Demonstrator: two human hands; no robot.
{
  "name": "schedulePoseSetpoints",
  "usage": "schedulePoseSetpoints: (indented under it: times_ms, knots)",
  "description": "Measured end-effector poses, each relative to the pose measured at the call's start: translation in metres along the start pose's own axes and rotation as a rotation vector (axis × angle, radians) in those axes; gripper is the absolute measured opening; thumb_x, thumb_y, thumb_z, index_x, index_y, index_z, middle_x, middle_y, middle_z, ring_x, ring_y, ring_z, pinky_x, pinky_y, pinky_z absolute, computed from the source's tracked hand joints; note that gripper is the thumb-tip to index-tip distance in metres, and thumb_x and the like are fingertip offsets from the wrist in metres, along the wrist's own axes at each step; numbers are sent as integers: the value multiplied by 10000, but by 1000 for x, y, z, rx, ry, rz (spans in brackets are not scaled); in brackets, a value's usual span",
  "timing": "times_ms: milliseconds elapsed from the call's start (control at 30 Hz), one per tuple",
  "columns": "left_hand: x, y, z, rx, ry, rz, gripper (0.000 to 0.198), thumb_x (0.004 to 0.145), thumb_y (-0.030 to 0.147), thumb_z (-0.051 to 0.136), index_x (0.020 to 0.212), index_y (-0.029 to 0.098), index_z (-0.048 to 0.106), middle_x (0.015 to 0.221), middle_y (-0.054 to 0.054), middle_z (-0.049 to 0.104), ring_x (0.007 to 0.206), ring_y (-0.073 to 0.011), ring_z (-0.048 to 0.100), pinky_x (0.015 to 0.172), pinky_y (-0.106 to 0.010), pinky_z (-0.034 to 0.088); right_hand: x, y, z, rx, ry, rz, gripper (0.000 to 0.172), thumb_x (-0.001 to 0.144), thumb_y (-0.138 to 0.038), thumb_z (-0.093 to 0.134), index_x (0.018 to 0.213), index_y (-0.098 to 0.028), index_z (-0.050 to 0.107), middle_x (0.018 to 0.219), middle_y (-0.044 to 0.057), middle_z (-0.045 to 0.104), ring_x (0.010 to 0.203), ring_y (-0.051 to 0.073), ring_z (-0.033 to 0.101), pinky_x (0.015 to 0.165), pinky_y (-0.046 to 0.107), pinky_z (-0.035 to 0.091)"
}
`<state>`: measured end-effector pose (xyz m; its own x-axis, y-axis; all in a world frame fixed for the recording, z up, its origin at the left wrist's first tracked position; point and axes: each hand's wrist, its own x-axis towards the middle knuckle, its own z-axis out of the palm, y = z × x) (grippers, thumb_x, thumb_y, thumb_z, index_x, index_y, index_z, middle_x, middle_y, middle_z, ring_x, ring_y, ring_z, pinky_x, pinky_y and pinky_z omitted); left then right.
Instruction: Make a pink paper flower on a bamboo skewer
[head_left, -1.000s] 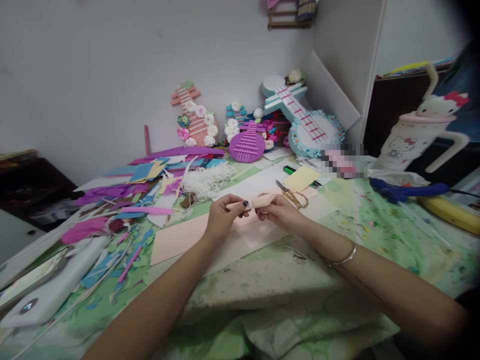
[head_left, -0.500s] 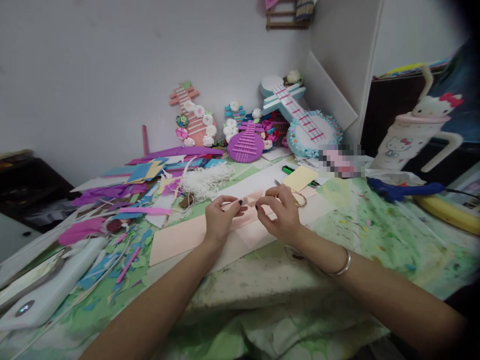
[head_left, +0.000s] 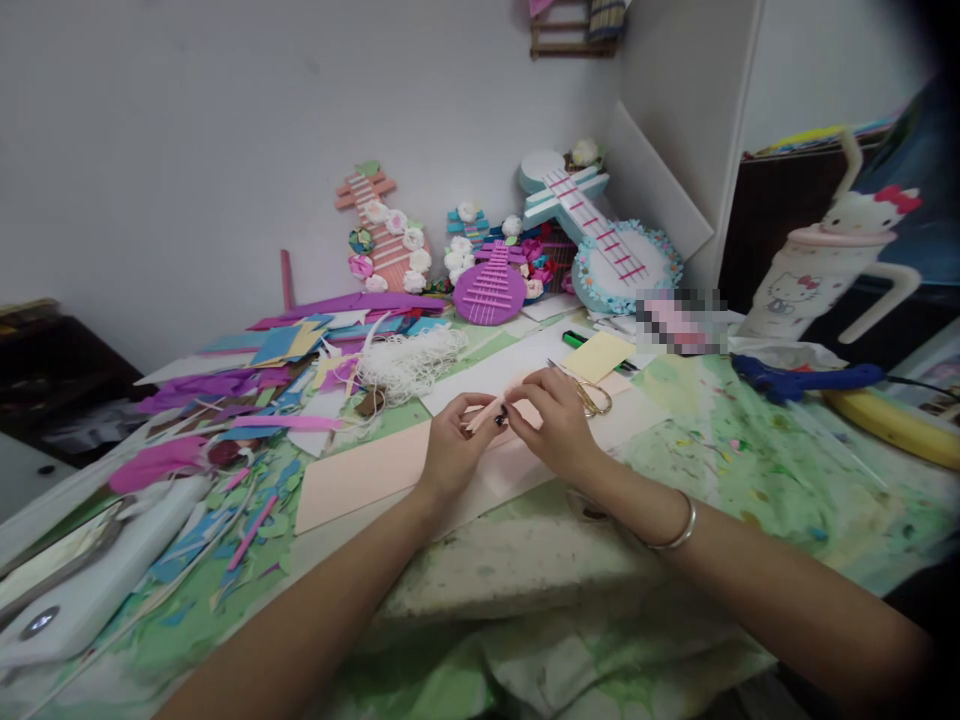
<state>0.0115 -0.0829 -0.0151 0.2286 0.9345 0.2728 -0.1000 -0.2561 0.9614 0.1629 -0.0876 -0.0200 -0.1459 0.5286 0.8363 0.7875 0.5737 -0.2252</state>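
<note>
At the centre of the head view, the left hand and right hand meet over a pale pink paper piece.
The left thumb and forefinger pinch the piece from its left side, and the right thumb and forefinger close on its other end, their tips nearly touching the left thumb; the right hand's remaining fingers are bent, and how firmly each hand presses cannot be told. The piece is narrow and looks folded or creased, partly covered by the fingers, held above a flat peach sheet lying across the middle of the frame. Gold-handled scissors lie just beyond the right hand, near a yellow paper.
</note>
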Motion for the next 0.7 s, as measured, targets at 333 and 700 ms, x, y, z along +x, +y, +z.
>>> schedulePoseSetpoints:
  times_ms: [333, 700]
  knots:
    - [-1, -1, 2, -53, -48, -11, 225, 739, 296, 656, 876, 125, 601, 888, -39, 651, 841, -146, 630, 855, -365, 543, 0, 3, 5, 92, -38, 100, 74, 760, -121, 515, 781, -192, 513, 802, 37, 524, 799, 183, 496, 721, 324, 383]
    - [1, -2, 0, 85, -32, 40, 212, 737, 319, 649, 861, 149, 634, 865, -37, 667, 820, -152, 639, 768, -276, 537, 1, 2, 2, 127, -69, 108, 51, 771, -142, 521, 785, -191, 523, 815, 43, 513, 795, 178, 493, 725, 321, 392]
